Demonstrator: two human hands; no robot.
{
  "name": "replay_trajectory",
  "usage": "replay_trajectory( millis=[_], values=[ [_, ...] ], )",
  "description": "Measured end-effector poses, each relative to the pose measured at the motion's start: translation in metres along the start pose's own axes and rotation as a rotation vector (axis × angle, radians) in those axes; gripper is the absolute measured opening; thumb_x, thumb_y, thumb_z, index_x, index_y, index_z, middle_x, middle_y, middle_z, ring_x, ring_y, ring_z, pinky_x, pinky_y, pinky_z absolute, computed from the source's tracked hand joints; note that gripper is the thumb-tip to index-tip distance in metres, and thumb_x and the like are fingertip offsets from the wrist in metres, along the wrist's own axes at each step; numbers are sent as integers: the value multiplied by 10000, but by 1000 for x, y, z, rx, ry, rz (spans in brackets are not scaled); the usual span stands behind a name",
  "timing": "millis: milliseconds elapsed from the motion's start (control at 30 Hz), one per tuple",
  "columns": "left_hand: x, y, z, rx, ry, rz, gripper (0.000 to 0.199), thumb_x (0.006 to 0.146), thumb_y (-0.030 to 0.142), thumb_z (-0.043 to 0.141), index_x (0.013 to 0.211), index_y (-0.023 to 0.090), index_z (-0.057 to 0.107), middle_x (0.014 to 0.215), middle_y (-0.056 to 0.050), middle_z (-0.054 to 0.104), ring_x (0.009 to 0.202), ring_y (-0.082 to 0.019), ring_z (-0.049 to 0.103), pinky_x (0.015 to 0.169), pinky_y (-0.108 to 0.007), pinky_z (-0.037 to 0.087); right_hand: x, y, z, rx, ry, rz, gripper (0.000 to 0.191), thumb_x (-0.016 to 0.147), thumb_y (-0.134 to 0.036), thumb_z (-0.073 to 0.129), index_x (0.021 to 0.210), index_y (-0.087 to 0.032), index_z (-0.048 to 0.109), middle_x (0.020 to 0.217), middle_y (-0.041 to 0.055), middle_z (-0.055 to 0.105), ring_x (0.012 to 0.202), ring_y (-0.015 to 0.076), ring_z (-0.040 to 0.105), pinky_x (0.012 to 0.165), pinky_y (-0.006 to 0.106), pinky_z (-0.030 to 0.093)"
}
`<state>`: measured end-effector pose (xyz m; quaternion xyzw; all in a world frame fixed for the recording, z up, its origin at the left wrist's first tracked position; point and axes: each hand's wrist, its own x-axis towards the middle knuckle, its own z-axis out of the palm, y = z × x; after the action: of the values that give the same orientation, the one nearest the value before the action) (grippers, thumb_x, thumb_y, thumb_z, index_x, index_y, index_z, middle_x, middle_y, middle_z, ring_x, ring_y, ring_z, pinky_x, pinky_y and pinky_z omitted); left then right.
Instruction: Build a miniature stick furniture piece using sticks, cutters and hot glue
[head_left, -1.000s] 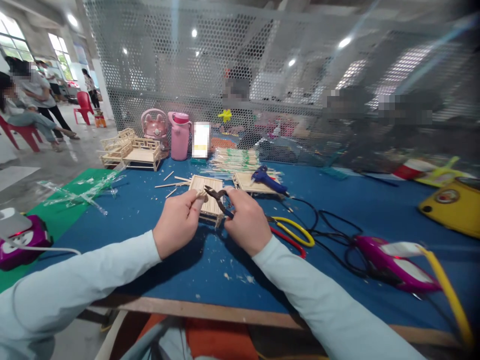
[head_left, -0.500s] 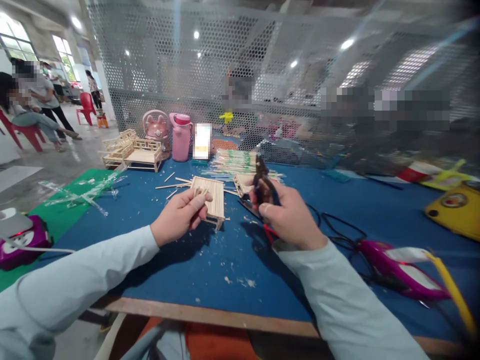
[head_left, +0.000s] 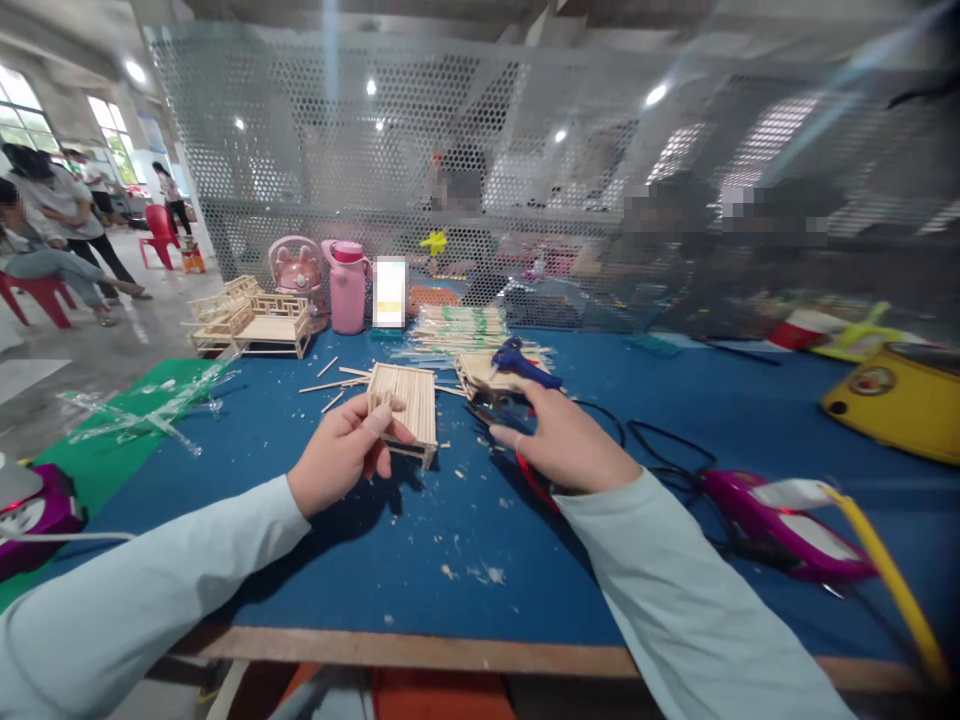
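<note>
My left hand (head_left: pixel 349 447) is closed, with thumb and fingertips pinching a few short wooden sticks (head_left: pixel 380 408). Just behind it stands a small slatted wooden piece (head_left: pixel 411 395) on short legs, partly covered by the fingers. My right hand (head_left: pixel 562 435), slightly blurred, is open over a pair of pliers (head_left: pixel 484 416) with dark jaws and red handles; thumb and forefinger are apart. Whether it touches the pliers I cannot tell. Beyond the fingers, a blue glue gun (head_left: pixel 521 362) lies across a second small wooden piece (head_left: pixel 472 368).
Bundled wooden sticks (head_left: pixel 457 325) lie at the back beside a phone (head_left: pixel 389 290) and a pink bottle (head_left: pixel 347 290). Finished-looking miniature wooden furniture (head_left: pixel 274 325) stands at back left. Purple power strips (head_left: pixel 780 530) flank the work area. Perforated metal screen (head_left: pixel 300 130) rises behind.
My right hand has lowered and opened; the dark tool it held upright, seemingly the glue gun, now lies on the second wooden piece. My left hand keeps its pinch. The view has shifted slightly.
</note>
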<state>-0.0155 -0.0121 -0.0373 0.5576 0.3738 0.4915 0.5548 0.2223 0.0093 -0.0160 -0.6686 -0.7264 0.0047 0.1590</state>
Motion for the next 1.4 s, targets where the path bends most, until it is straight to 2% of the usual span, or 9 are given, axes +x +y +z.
replay_trajectory(
  millis=[100,200,367,633,767,900,1000,1067,1400],
  values=[
    [-2,-2,-2,36,-46,-4,379,782,489,572,932,145,523,713,-1,637,383,-43,495,347,-162,305,-6,3,-6,379,207,-55,443,803,-443,506,1166,-191,480,1076,118,625,943,236,608,796,367,464],
    [-9,-4,-4,74,-139,-48,395,793,510,553,941,143,536,705,-4,635,387,-44,492,356,-163,296,-24,5,-7,645,-45,-75,382,898,-441,295,1163,-207,441,797,38,652,603,162,620,572,290,477],
    [-19,-9,1,50,-243,-157,449,778,564,543,916,137,547,738,-36,663,376,-37,485,356,-159,289,-52,-5,3,37,-314,-10,488,783,-297,489,1240,-135,429,954,155,677,873,293,660,716,385,476],
    [-18,-15,7,-97,-230,-290,534,687,626,603,901,146,511,863,-87,698,370,-44,528,333,-152,311,-21,-17,33,-358,-117,-67,496,845,-482,462,1137,-98,574,989,238,642,828,351,656,650,417,467],
    [-14,-5,11,-139,-245,-302,473,729,581,595,906,151,508,894,-94,703,377,-39,534,337,-147,313,-14,-19,10,-413,77,-195,402,809,-384,554,1081,-95,620,988,219,640,900,371,611,658,452,483],
    [-7,-2,21,-191,-250,-288,433,747,540,604,910,149,511,880,-83,703,380,-44,536,333,-150,300,-12,-32,-26,-79,239,-496,347,844,-340,504,1123,-155,595,1125,161,623,1044,303,572,863,465,461],
    [-5,-8,29,-256,-238,-270,446,724,543,627,903,146,531,809,-53,693,410,-58,546,343,-155,292,-14,-45,-25,229,179,-728,670,747,-500,612,1303,-165,451,1266,149,547,1176,269,500,956,423,428],
    [-7,-11,31,-287,-231,-280,460,691,546,661,874,139,551,730,-31,679,415,-52,519,357,-155,277,-16,-51,-11,280,145,-762,797,656,-509,693,1319,-150,434,1275,166,536,1198,281,480,972,438,413],
    [-13,-19,24,-400,-232,-242,407,638,466,751,812,123,618,778,-70,713,763,-169,658,799,-294,452,-22,-50,25,272,305,-816,513,705,-455,685,1131,-183,597,1108,127,657,1046,255,582,902,446,438]
  ],
)
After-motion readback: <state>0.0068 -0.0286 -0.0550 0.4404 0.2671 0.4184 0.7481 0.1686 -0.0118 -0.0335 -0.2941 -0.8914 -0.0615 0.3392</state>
